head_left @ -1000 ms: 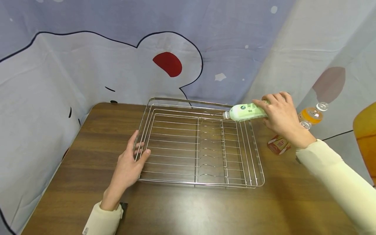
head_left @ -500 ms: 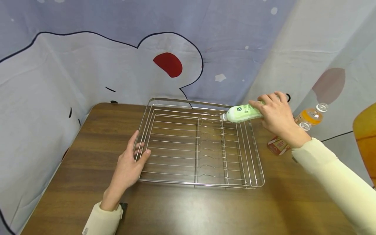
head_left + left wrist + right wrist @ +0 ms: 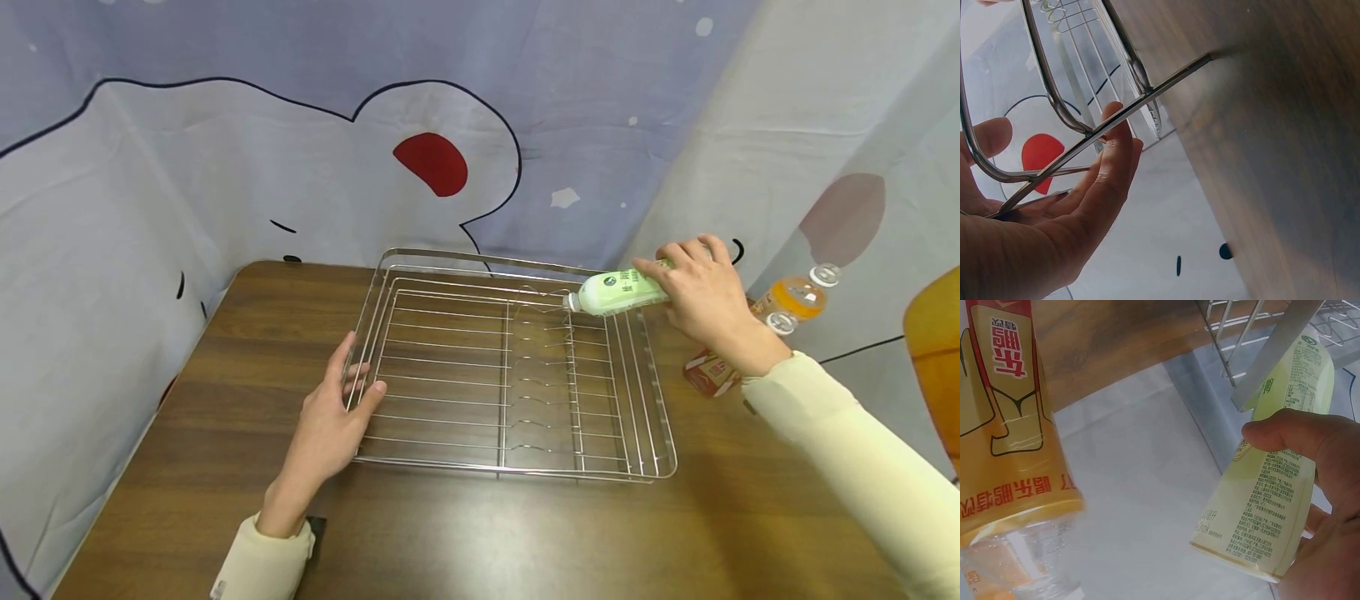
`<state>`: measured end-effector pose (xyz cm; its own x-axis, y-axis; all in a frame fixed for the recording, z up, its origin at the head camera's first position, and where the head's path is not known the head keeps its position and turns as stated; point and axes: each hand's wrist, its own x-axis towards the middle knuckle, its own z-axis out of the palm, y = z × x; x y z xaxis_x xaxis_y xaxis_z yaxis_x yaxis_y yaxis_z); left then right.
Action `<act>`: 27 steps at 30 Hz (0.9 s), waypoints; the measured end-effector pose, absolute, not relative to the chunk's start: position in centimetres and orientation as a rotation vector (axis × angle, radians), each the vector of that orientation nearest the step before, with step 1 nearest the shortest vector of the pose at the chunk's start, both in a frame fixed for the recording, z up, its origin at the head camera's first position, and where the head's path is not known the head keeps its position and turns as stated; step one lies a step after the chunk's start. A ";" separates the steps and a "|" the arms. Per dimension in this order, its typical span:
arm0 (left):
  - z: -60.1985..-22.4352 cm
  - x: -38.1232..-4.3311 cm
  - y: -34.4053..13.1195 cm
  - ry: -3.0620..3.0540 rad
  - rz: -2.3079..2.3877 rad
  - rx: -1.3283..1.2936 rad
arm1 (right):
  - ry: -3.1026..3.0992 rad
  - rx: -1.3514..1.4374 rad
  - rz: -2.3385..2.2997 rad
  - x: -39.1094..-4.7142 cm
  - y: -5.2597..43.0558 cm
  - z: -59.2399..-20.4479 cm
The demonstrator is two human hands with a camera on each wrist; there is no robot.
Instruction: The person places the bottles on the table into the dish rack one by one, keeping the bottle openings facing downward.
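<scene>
A silver wire dish rack [image 3: 502, 433] stands on the wooden table. My left hand [image 3: 330, 417] holds its left side, thumb inside the rim and fingers outside; the left wrist view shows the fingers [image 3: 1116, 156] beneath the bent wires. Over the rack's far right corner, my right hand [image 3: 708, 292] grips a light green labelled bottle [image 3: 622, 292] from above. The bottle lies nearly level, its white cap pointing left over the rack. In the right wrist view, the thumb presses on the bottle's printed label [image 3: 1272, 487]. My palm hides part of its base.
Right of the rack stand a bottle with an orange label [image 3: 797, 297] and a bottle with a red label [image 3: 711, 372], partly behind my right forearm. A patterned curtain [image 3: 300, 175] hangs along the table's back and left edges.
My right hand has shifted slightly left with the green bottle, which sits a little lower over the rack. The left hand and the rack have stayed put.
</scene>
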<state>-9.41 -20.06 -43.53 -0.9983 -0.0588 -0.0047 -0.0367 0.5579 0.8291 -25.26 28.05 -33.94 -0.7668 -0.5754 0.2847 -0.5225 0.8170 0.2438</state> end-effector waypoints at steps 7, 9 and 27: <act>-43.5 -9.4 -20.0 -2.756 -1.461 0.082 | -2.679 0.836 -0.241 -25.3 27.6 -34.1; -43.5 -9.4 -20.0 -2.757 -1.458 0.079 | -2.674 0.841 -0.242 -25.3 27.5 -34.1; -43.5 -9.3 -20.1 -2.768 -1.462 0.084 | -2.613 0.906 -0.282 -25.6 26.6 -34.7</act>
